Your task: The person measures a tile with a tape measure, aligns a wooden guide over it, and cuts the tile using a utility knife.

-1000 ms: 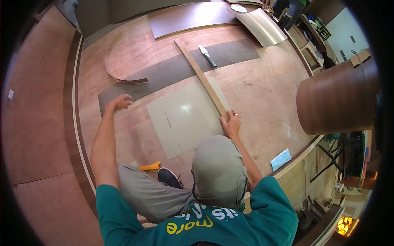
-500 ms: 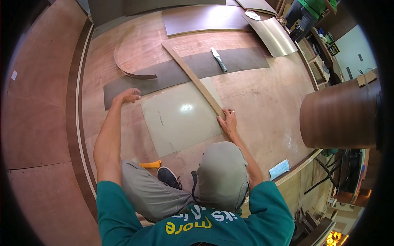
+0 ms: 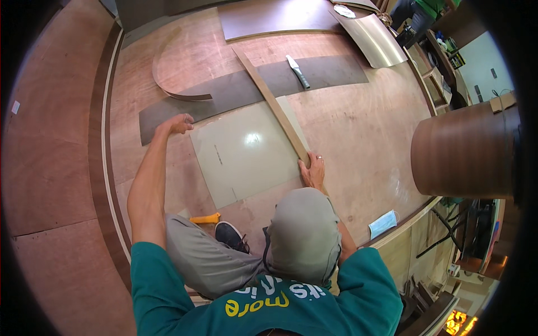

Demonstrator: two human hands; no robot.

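A long flat wooden strip (image 3: 273, 106) lies slantwise over the right part of a pale grey glossy sheet (image 3: 246, 159) and across a dark brown strip of sheet (image 3: 224, 92) behind it. My right hand (image 3: 314, 171) grips the strip's near end at the sheet's right edge, thumb on one side and fingers on the other. By the sheet's far left corner is my left hand (image 3: 182, 123), its fingers curled together; anything between them is hidden. A putty knife with a dark handle (image 3: 300, 75) rests on the brown strip, right of the wooden strip.
A curved thin band (image 3: 188, 97) stands beyond my left hand. A yellow-handled tool (image 3: 205, 218) lies beside my shoe. At right are a blue face mask (image 3: 383, 224) and a large brown roll (image 3: 462, 157). Panels (image 3: 280, 19) and a bent metallic sheet (image 3: 374, 42) lie at the back, near another person (image 3: 417, 19).
The far end of the wooden strip has swung to the right, and my right hand has come slightly nearer with it. My left hand stays by the sheet's corner. The view has shifted a little.
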